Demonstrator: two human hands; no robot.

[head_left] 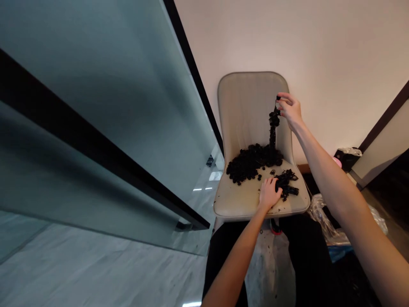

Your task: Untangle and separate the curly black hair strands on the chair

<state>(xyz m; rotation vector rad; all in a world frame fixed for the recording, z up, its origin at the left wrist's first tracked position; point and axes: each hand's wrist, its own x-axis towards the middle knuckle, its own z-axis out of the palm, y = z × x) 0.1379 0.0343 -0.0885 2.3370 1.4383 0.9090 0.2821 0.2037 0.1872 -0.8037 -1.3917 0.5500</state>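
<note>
Pinching the top of a black knobbly strand (274, 121) between the thumb and fingers of my right grip (289, 111), I hold it up above the seat. It hangs straight down in a narrow column and runs into a big heap of the same black bits (252, 164) on the chair. I can't tell from here what they're made of. My left grip (269, 195) sits low on the seat with its fingers curled. Its fingertips (277, 190) touch the edge of a smaller tangle (286, 183) lying just right of and in front of the heap, and I can't tell whether they're closed on any of it. A few loose black crumbs lie between the two piles.

Everything rests on a cream padded chair (252, 102), its backrest rising behind the strand. My dark trousers (306, 243) come up to the front of the seat, with a white plastic sack (270, 273) between my legs. Off to the right, a crumpled clear plastic bag (322, 217) sits near a black bag (347, 160) with something pink at its edge. On my left, a large glass panel (105, 128) with a black frame fills that side of my view, standing between me and the pale marble floor (96, 273) beyond. A cream wall (335, 64) closes off the space behind the chair.
</note>
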